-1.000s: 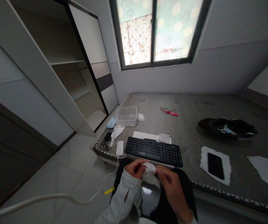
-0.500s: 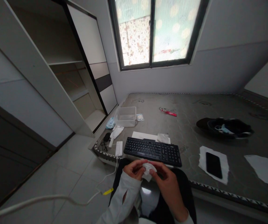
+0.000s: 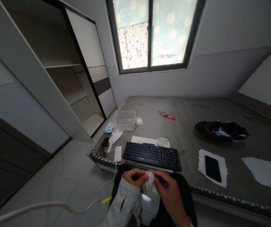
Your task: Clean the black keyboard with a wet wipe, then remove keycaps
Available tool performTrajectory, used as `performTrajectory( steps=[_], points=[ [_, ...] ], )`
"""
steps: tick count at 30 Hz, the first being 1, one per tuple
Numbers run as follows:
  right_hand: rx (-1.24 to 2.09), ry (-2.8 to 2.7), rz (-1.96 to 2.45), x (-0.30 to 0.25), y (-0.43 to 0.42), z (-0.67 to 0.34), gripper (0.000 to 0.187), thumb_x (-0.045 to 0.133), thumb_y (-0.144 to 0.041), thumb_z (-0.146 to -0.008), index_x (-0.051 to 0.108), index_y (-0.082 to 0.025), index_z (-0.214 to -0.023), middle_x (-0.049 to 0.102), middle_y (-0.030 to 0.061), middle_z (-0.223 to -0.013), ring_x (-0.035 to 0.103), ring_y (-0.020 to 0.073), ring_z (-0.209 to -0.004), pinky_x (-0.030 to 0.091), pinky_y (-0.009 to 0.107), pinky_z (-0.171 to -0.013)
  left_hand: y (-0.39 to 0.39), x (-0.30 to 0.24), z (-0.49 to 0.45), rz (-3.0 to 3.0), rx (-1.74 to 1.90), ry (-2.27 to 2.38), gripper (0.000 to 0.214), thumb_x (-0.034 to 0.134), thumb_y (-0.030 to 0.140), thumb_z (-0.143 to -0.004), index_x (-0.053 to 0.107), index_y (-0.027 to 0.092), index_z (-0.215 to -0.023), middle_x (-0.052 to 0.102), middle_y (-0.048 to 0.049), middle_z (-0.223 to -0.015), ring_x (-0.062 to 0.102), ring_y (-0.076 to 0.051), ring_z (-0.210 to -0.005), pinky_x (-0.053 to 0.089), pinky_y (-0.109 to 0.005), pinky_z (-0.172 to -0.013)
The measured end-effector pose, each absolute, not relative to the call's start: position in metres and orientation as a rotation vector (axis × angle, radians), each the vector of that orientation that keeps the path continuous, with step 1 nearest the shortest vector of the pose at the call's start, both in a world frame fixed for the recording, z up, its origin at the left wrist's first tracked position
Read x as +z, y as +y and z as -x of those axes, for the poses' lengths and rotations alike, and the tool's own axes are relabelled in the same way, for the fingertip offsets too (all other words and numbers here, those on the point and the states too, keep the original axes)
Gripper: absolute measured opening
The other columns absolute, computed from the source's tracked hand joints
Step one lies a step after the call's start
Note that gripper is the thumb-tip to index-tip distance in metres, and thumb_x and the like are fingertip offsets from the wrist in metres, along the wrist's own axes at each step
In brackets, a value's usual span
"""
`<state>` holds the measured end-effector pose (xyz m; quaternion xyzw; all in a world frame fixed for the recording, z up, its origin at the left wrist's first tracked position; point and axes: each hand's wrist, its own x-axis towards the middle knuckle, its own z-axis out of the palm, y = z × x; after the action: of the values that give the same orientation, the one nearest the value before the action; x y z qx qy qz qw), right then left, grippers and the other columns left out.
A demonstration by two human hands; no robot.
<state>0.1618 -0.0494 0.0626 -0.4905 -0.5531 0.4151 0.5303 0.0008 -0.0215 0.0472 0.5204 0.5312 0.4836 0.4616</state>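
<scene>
My left hand [image 3: 135,177] and my right hand [image 3: 170,191] meet at the bottom centre, just in front of the mattress edge. Both pinch a small white wipe [image 3: 150,183] between their fingertips; part of it hangs down below them. A black keyboard [image 3: 152,155] lies on the grey mattress [image 3: 187,132] right beyond my hands. Behind the keyboard lie a white sheet [image 3: 140,139] and a crumpled grey tissue [image 3: 162,142].
A black phone [image 3: 212,163] rests on white paper to the right, with another white sheet [image 3: 265,172] farther right. A dark garment [image 3: 221,130], a red packet [image 3: 167,115], a clear plastic box [image 3: 125,120] and a white charger [image 3: 118,154] with its cable also lie there. An open wardrobe [image 3: 55,75] stands left.
Both hands have stayed together on the wipe, reworking it so a flap now hangs down. The view has shifted slightly; nothing on the mattress has moved.
</scene>
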Motion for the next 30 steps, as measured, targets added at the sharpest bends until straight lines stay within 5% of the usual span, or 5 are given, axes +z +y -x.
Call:
performTrajectory(
  steps=[8,16,23,30],
  points=[
    [1.082,-1.208,1.189,0.064,-0.049,-0.157,0.034,0.078,-0.051,-0.076,0.073,-0.020,-0.089,0.074,0.0063,-0.089,0.069,0.0228,-0.085,0.055,0.027,-0.077,-0.028,0.051,-0.007,-1.351,1.158,1.245,0.028,0.076,0.042,-0.070,0.079,0.015,-0.078,0.079,-0.0085,-0.072,0.073,-0.020,-0.064,0.054,-0.022,-0.058],
    [1.036,-1.187,1.257,0.057,-0.044,-0.155,0.047,0.058,-0.062,-0.087,0.075,-0.018,-0.077,0.070,0.0051,-0.069,0.063,0.0204,-0.067,0.050,0.025,-0.060,-0.027,0.042,-0.009,-1.360,1.212,1.283,0.037,0.077,0.050,-0.070,0.076,0.013,-0.070,0.069,-0.0033,-0.055,0.056,-0.010,-0.046,0.043,-0.018,-0.048],
    [1.217,-1.072,1.152,0.060,-0.040,-0.152,0.044,0.084,-0.058,-0.062,0.076,-0.018,-0.079,0.076,0.0078,-0.077,0.070,0.0252,-0.073,0.056,0.030,-0.069,-0.027,0.042,-0.008,-1.341,1.220,1.297,0.044,0.075,0.057,-0.070,0.078,0.014,-0.076,0.075,-0.0056,-0.063,0.065,-0.014,-0.055,0.048,-0.019,-0.053],
    [1.152,-1.168,1.220,0.061,-0.036,-0.155,0.054,0.066,-0.071,-0.076,0.077,-0.018,-0.073,0.074,0.0071,-0.071,0.068,0.0235,-0.067,0.054,0.029,-0.063,-0.028,0.044,-0.010,-1.369,1.239,1.340,0.038,0.071,0.051,-0.076,0.078,0.014,-0.077,0.075,-0.0058,-0.063,0.063,-0.013,-0.052,0.047,-0.019,-0.051]
  ],
)
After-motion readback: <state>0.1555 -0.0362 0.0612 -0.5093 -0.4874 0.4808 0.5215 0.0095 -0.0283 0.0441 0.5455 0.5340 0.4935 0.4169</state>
